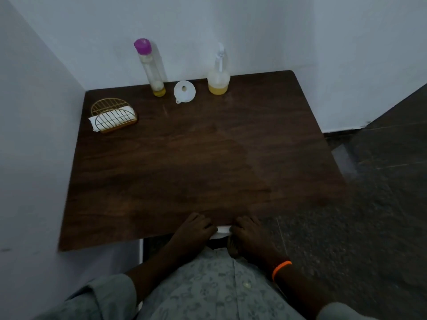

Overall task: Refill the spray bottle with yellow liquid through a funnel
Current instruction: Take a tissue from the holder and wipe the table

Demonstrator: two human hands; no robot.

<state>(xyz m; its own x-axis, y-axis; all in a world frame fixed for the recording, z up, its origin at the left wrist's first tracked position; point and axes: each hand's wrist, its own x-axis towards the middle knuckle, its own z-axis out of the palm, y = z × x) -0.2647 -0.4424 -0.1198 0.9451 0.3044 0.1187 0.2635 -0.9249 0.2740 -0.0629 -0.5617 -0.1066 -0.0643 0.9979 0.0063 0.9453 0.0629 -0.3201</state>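
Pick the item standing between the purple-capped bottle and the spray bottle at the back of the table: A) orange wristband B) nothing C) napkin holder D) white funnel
D: the white funnel sits on the table between the purple-capped bottle and the spray bottle; the napkin holder stands off near the table's left edge.

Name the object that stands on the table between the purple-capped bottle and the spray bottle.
A white funnel, mouth up, sits between the purple-capped bottle and the spray bottle, touching neither, as the head view shows.
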